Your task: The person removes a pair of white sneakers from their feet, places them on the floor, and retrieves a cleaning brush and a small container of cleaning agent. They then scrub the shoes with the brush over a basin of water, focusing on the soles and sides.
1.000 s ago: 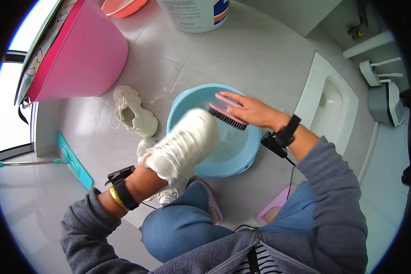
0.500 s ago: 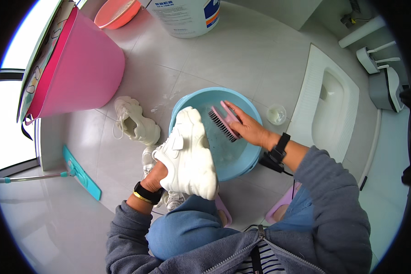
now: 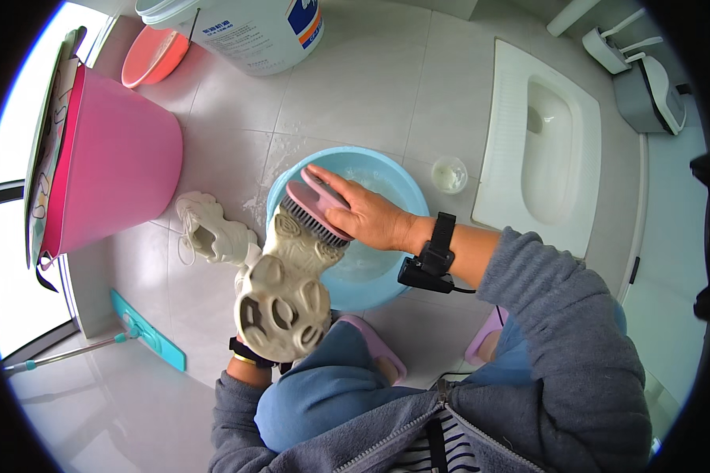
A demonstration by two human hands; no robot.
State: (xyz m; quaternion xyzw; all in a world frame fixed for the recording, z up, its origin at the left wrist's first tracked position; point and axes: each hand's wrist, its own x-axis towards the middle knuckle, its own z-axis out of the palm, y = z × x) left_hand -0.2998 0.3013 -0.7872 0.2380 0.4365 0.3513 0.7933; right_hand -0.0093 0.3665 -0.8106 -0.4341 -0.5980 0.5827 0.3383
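Note:
A white sneaker (image 3: 282,303) is held up over the near left side of the light blue basin (image 3: 412,272), its grooved sole facing up. My left hand holds it from beneath; the fingers are hidden, and only the banded wrist (image 3: 248,372) shows below the shoe. My right hand (image 3: 377,219) is closed on a pink scrub brush (image 3: 312,206). The brush's dark bristles touch the toe end of the sole. Cloudy, sudsy water lies in the basin. Another white sneaker (image 3: 217,230) sits on the floor to the left.
A small clear cup (image 3: 450,175) stands right of the basin, near the squat toilet (image 3: 503,158). Leftward are a large pink tub (image 3: 122,150) and a teal mop (image 3: 154,335). A white bucket (image 3: 248,39) and an orange basin (image 3: 156,57) stand at the back.
My left hand has turned the sneaker so its sole faces up. The brush has moved left from over the basin onto the sole. The whole view has shifted slightly.

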